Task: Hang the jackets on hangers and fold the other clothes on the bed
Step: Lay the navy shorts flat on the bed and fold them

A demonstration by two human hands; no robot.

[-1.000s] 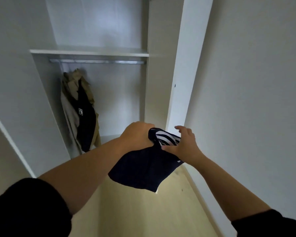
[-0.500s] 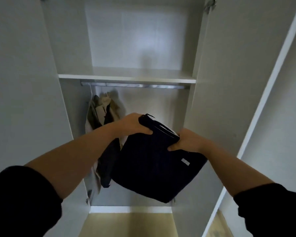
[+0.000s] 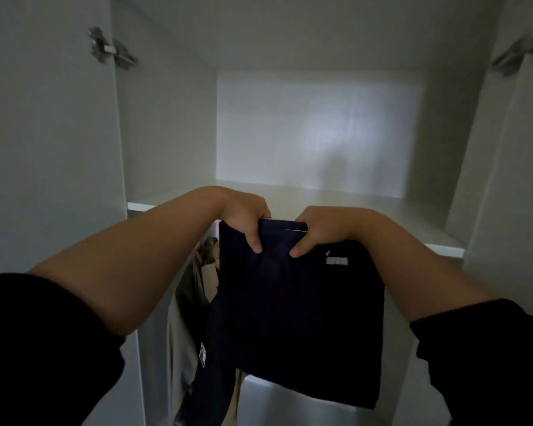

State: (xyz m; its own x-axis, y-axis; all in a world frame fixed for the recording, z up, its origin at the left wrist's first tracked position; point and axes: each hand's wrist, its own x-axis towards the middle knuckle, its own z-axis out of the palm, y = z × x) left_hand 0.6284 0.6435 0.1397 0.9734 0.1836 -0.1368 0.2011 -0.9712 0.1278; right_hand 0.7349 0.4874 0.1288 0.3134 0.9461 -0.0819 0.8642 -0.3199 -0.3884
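Head view: the folded dark navy cloth garment (image 3: 299,318) hangs from its top edge, long axis vertical. That edge is held level with the front lip of the white wardrobe shelf (image 3: 419,229), so the shelf surface lies ahead of and just above the grip. Left hand (image 3: 243,219) and right hand (image 3: 323,229) sit side by side on the edge, each clenched on the cloth with thumb in front and fingers hidden behind, forearms raised, neither clearly nearer the shelf. Likely next: lift and tip forward to lay it flat.
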